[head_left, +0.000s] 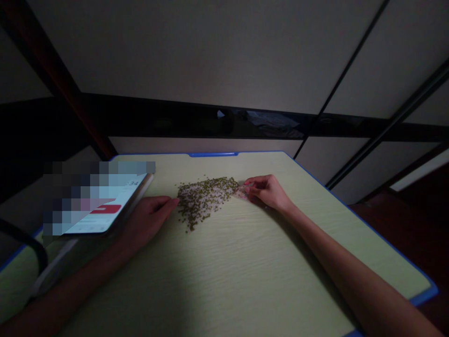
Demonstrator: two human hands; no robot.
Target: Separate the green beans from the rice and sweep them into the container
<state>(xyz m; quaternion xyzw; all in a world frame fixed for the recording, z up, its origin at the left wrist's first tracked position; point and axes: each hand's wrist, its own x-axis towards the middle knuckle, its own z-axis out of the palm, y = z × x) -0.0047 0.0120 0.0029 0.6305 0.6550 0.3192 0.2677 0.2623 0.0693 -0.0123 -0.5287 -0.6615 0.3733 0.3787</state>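
Observation:
A loose pile of small green beans mixed with pale grains lies spread on the middle of the table. My left hand rests at the pile's left edge, its thumb and fingers pressed together; whatever is between the fingertips is too small to make out. On the right side, my right hand pinches a small see-through, pinkish piece that looks like plastic. That piece touches the right end of the pile, and part of it is hidden by the fingers.
A tablet with a lit screen leans at the left, close behind my left forearm. The pale wood-look table has a blue rim, with a blue strip at its far edge. Behind it stand cabinet panels with a dark open slot.

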